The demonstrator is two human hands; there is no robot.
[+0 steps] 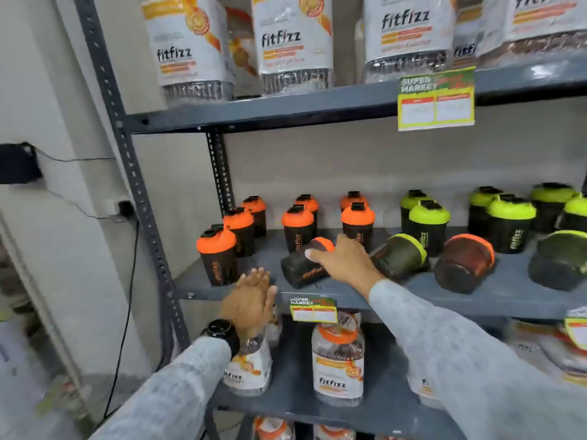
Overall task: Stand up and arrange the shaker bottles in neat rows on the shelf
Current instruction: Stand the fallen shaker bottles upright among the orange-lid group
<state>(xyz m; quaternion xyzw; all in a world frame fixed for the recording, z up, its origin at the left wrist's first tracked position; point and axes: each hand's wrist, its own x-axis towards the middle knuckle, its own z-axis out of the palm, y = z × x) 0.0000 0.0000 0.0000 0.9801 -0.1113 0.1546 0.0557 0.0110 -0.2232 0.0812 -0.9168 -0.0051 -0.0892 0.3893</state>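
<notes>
Right hand (344, 262) is resting its loosely curled fingers on a tipped orange-lidded bottle (305, 263), not closed around it, near the front of the middle shelf (444, 300). Left hand (251, 301) is hovering flat and open, holding nothing, just beside an upright orange-lidded bottle (217, 257) at the shelf's front edge. Three more fallen bottles (463, 263) are lying to the right, lids facing various ways. Behind them, upright orange-lidded and green-lidded bottles (428, 225) are standing in rows. Their contents cannot be seen. Jars (338, 360) are sitting below.
</notes>
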